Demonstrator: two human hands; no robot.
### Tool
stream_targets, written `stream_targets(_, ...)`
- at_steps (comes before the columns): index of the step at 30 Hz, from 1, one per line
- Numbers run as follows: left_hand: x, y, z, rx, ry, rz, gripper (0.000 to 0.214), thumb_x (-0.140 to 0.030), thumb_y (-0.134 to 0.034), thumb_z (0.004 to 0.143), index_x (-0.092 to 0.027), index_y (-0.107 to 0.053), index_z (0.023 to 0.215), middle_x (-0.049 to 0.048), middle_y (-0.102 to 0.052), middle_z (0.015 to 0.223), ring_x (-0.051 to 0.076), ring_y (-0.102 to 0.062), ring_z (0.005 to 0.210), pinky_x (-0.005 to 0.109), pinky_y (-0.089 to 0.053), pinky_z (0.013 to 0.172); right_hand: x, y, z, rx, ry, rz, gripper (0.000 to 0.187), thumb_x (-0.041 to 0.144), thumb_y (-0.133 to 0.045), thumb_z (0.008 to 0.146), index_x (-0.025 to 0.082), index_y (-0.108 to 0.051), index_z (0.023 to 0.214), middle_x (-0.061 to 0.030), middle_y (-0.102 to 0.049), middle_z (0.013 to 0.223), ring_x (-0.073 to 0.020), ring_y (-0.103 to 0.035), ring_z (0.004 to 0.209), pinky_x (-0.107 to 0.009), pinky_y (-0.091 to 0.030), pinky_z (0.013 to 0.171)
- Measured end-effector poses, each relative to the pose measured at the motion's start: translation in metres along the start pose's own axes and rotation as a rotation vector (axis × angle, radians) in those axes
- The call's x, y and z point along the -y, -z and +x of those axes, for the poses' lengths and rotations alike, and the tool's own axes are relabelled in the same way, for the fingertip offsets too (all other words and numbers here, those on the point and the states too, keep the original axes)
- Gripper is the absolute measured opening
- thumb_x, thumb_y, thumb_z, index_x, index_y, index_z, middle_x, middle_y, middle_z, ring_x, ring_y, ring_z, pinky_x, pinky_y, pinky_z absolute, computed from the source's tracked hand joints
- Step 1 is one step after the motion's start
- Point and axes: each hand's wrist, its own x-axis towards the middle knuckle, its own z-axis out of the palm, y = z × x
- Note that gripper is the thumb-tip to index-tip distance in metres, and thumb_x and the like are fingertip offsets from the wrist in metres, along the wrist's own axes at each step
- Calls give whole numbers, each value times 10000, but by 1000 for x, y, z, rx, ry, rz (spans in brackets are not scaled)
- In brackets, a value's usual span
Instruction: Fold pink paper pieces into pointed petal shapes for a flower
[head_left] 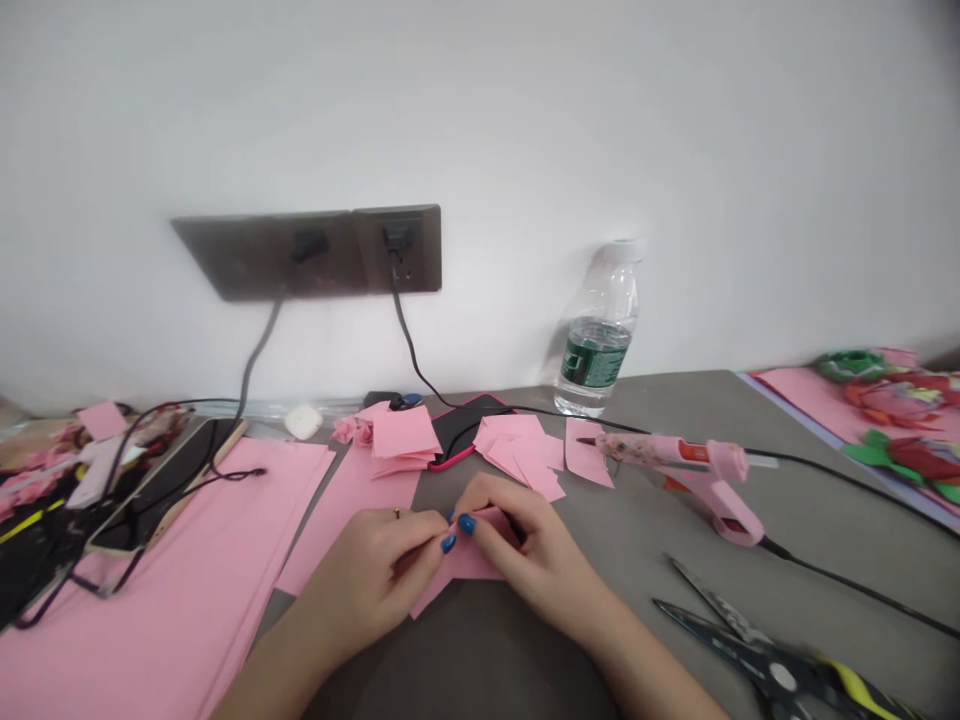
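Observation:
Both my hands are together at the middle of the grey table, pinching a folded piece of pink paper [461, 572] between their fingertips. My left hand [367, 575] wears a ring and holds the paper's left side. My right hand [532, 545] grips its upper right side, and the fingers hide much of the fold. Just beyond them lie two loose piles of cut pink paper squares [403, 435] [517, 450]. A black smartphone in a pink case [465, 425] sits between the piles.
A pink hot glue gun [686, 470] with a black cord lies to the right, and large scissors [765, 665] lie at the near right. Pink paper sheets [157, 570] and a tablet are at left. A water bottle [598, 335] stands by the wall sockets [307, 252].

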Motion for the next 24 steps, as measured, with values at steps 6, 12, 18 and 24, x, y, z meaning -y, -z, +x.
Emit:
stream_targets(6, 1, 5, 0, -55, 34, 24, 315, -198, -420, 983, -196, -446, 669, -62, -415, 558, 88, -435, 497, 209, -300, 509, -11, 8, 4, -274, -88, 160, 195, 331, -531, 958, 217, -542, 801, 19, -536, 679, -135, -472, 595, -249, -377, 560)
stream_targets(12, 3, 4, -1, -89, 55, 38, 306, -254, -429, 1004, -198, -525, 719, -69, -428, 514, 94, -461, 442, 212, -306, 472, -4, 3, 1, -60, -113, 57, 303, 453, -558, 956, 196, -576, 796, 4, -506, 721, -149, -457, 659, -261, -357, 585)
stream_targets(18, 4, 6, 0, -178, 88, -69, 284, -251, -423, 1008, -187, -641, 837, -49, -630, 503, 104, -607, 436, 187, -430, 494, -6, 4, 3, -250, -103, 95, 435, 570, -567, 921, 209, -498, 688, 18, -426, 666, -145, -392, 613, -261, -315, 546)
stream_targets(24, 9, 17, 1, -353, 240, -129, 315, -249, -456, 979, -189, -630, 723, -28, -677, 544, 100, -596, 464, 175, -454, 485, -7, 7, 5, -387, -93, 177, 422, 552, -640, 886, 208, -507, 678, 23, -429, 667, -140, -384, 611, -251, -315, 549)
